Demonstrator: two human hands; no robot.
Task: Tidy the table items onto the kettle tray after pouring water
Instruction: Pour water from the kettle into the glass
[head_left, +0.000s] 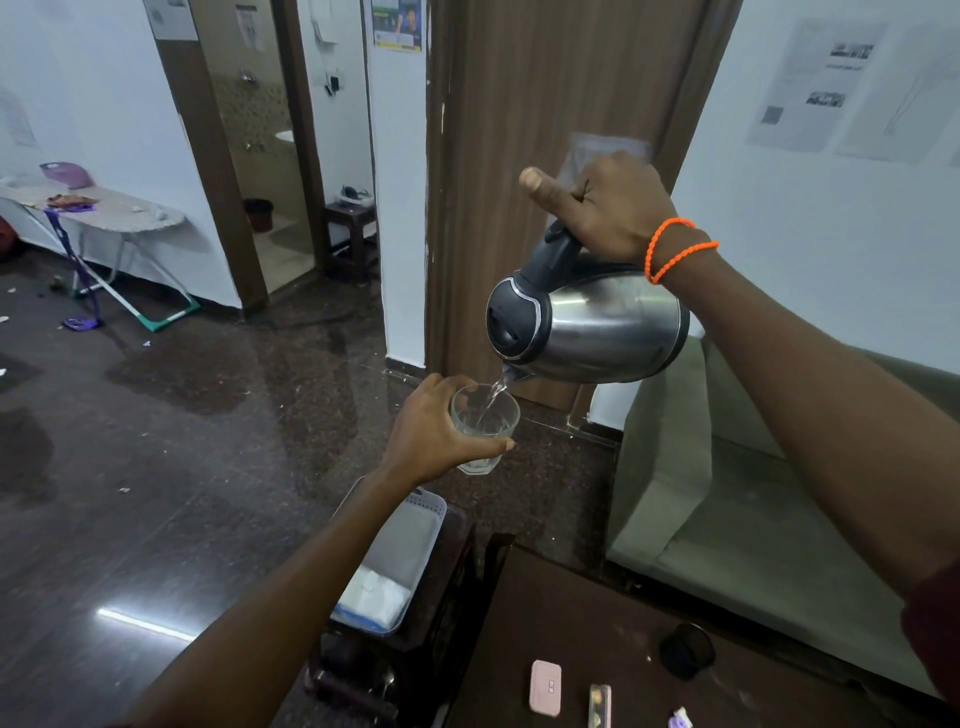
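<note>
Clear glass tumbler (484, 423) sits in the curled fingers of the left hand (434, 431), held in the air above the floor, a little water in its bottom and a thin stream falling into it. The right hand (613, 208) clenches the black handle of the steel electric kettle (587, 322), tipped spout-down just above the glass. Below, a white tray (400, 561) holds white cloth; the brown table (597, 623) carries a pink case (545, 687) at its near edge
</note>
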